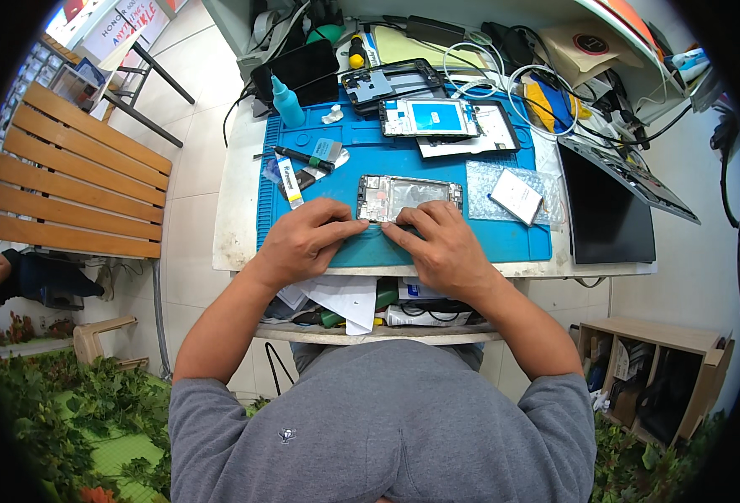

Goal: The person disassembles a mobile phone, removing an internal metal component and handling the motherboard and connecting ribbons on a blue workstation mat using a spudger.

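- A phone frame [372, 191] lies on a blue mat [517, 244], near the middle of a worktable [240, 222], its near edge under 2 bare hands.
- The left hand [305, 239] is partly curled, thumb and forefinger nearly together at the frame's near left corner; whether they pinch it, one cannot tell.
- The right hand [439, 247], loosely bent, sets its fingertips along the same edge; its grip, too, cannot be told.
- Bare mat shows from the frame to the mat's near edge, with a thin table strip beyond.
- To the right, a white battery [517, 198] rests with a clear bag [481, 180], inside or on top unclear.
- To the left lie a box [289, 180] and a pen [305, 159]; behind them stands a blue bottle [287, 105], contents hidden.
- At the mat's far side, 1 phone part [431, 118] overlaps other parts.
- Below the table edge, an open drawer [362, 339] holds papers [341, 298], a white tube [424, 316] and cables.
- At lower right, a wooden cabinet [659, 334] holds papers and dark items.
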Motion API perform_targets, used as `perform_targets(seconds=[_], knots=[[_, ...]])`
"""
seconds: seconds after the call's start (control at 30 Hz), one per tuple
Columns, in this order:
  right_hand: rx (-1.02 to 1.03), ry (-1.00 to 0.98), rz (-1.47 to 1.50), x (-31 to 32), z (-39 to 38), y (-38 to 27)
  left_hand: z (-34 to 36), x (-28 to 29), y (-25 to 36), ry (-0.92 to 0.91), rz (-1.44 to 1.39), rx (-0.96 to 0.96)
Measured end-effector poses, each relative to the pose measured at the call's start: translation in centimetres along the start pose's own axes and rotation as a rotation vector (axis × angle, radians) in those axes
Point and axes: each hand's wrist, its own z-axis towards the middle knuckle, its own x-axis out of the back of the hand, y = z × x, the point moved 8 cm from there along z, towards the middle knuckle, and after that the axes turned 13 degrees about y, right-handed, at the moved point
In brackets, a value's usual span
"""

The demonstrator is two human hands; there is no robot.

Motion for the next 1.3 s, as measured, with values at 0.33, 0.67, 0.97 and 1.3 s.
perform_targets(seconds=[0.33,0.67,0.97,1.3], knots=[[-0.066,0.013,0.048,0.0,0.4,0.4,0.2,0.6,-0.7,0.047,-0.103,0.116],[-0.054,-0.012,0.057,-0.2,0.1,0.3,0.2,0.4,-1.3,0.012,-0.128,0.192],[0.006,-0.025,0.002,-0.2,-0.1,0.0,0.4,-0.1,-1.4,-0.056,-0.132,0.210],[-0.054,-0.018,0.029,-0.3,0.2,0.6,0.3,-0.3,-1.5,-0.072,-0.111,0.191]])
